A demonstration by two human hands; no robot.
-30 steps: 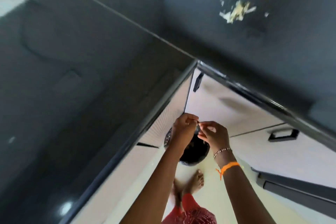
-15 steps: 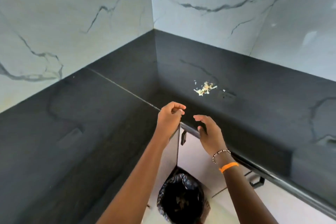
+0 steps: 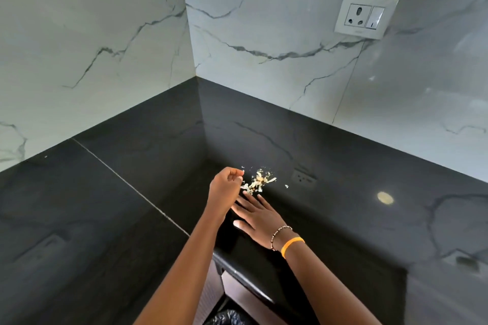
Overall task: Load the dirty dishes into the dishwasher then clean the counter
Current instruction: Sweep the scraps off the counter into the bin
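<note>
The black table (image 3: 343, 192) fills the lower two thirds of the frame and meets two white marble-patterned walls (image 3: 92, 34) in a corner at upper centre. A thin seam line crosses the table surface from the left edge toward lower centre.

A small heap of pale food scraps (image 3: 260, 181) lies on the table just right of frame centre. A few loose flecks sit around it, one apart to its right.

Left hand (image 3: 225, 188): raised just above the table at the left edge of the scraps. Its fingers are curled inward with the tips drawn together near the thumb. Whether they pinch a scrap cannot be told from this view.

Right hand (image 3: 260, 217): laid palm down on the table directly below the scraps in the frame. Its fingers (image 3: 249, 202) are straight and spread, with the tips just short of the heap. The wrist carries a beaded bracelet (image 3: 280, 235) and an orange band (image 3: 291, 245).

A white socket and switch plate (image 3: 365, 16) is fixed to the right-hand wall at upper right of the frame.

At the bottom centre, between the two forearms, the table edge ends above cabinet fronts, and part of a black bin liner (image 3: 227, 318) shows at the frame edge.
</note>
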